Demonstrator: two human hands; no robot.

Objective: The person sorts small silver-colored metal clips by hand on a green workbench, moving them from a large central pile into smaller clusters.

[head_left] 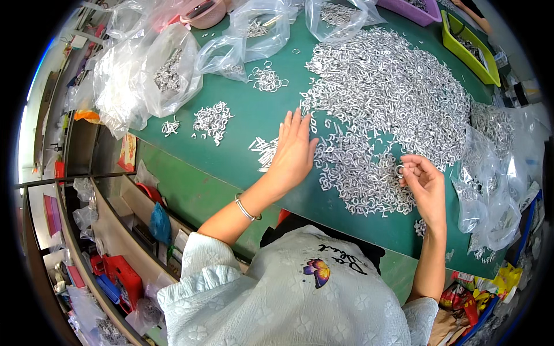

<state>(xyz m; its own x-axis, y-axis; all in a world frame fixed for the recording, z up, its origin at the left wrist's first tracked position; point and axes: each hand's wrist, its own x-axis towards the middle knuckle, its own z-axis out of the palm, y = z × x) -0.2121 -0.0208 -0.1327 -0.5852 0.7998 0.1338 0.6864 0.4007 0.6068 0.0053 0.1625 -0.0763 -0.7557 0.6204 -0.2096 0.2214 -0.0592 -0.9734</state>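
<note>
A broad heap of small silvery metal pieces (386,86), many of them hook- or ring-shaped, spreads over the green table. Over the heap's near right part, my right hand (426,187) pinches a small metal ring (400,169) between thumb and fingertips. My left hand (295,147) is palm down with its fingers stretched out, at the heap's left edge. Beside its wrist lies a small pile of straight metal pieces (262,151), partly covered by the hand. Whether anything lies under the left palm is hidden.
Smaller piles sit to the left: rings (267,79), curved pieces (212,121) and a tiny pile (170,126). Clear plastic bags (173,75) of metal parts line the far left, with more bags (490,184) at right. A yellow-green basket (487,68) stands far right.
</note>
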